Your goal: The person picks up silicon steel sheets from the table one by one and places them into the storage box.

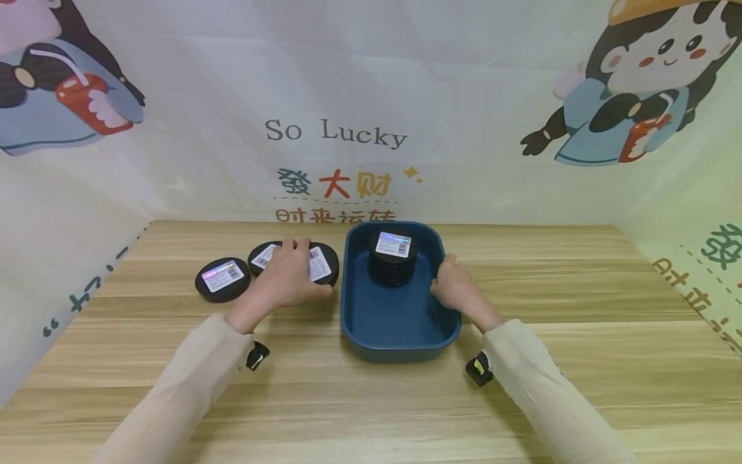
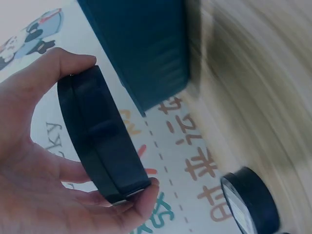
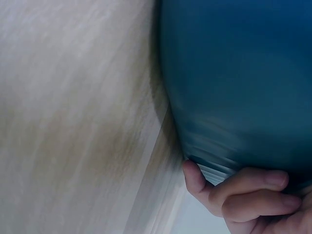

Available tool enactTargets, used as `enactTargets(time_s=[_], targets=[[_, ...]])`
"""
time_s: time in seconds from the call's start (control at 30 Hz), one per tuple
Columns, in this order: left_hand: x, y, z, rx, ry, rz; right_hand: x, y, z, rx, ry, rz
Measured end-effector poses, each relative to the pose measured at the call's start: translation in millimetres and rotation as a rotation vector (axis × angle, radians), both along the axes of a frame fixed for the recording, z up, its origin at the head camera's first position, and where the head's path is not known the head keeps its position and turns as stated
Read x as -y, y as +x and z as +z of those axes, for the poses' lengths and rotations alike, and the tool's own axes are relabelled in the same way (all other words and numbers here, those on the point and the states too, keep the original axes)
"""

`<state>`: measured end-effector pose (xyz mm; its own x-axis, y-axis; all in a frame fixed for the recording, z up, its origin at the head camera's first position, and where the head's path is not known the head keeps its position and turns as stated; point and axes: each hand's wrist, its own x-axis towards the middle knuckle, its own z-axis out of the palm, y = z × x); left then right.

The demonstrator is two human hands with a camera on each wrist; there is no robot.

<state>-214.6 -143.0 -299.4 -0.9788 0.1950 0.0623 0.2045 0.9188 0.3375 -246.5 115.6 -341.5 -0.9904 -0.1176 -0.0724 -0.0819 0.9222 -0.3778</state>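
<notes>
Near the middle of the frame, on the wooden table [image 1: 580, 309], the left hand [image 1: 288, 278] pinches a flat black disc [image 1: 320, 263] edgewise between thumb and fingertips, just left of the blue tray [image 1: 400, 335]. Two more black discs with labels lie further left, one [image 1: 222, 279] apart and one [image 1: 264, 256] partly under the hand. The right hand [image 1: 455, 287] curls its fingers round the tray's right rim. Inside the tray, toward its far end, stands a stack of black discs [image 1: 392, 258].

A pale wooden tabletop [image 1: 580, 361] sits before a cartoon backdrop [image 1: 336, 133] reading "So Lucky".
</notes>
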Motion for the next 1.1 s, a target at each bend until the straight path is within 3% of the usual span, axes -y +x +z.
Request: enactTargets(time_s=[0.2, 0.6, 0.8, 1.1], targets=[[-12.0, 1.7, 0.0, -0.041, 0.042, -0.041, -0.4, 0.9, -0.3, 0.012, 0.000, -0.006], [-31.6, 5.4, -2.9, -0.051, 0.107, -0.179, -0.1, 0.8, -0.7, 0.031, -0.007, -0.016], [-42.0, 7.5, -2.0, -0.021, 0.096, -0.222, -0.5, 0.4, -0.2, 0.025, -0.006, -0.021], [-51.8, 8.8, -6.2, -0.033, 0.095, -0.349, 0.1, 0.2, 0.0, 0.019, -0.004, -0.023]])
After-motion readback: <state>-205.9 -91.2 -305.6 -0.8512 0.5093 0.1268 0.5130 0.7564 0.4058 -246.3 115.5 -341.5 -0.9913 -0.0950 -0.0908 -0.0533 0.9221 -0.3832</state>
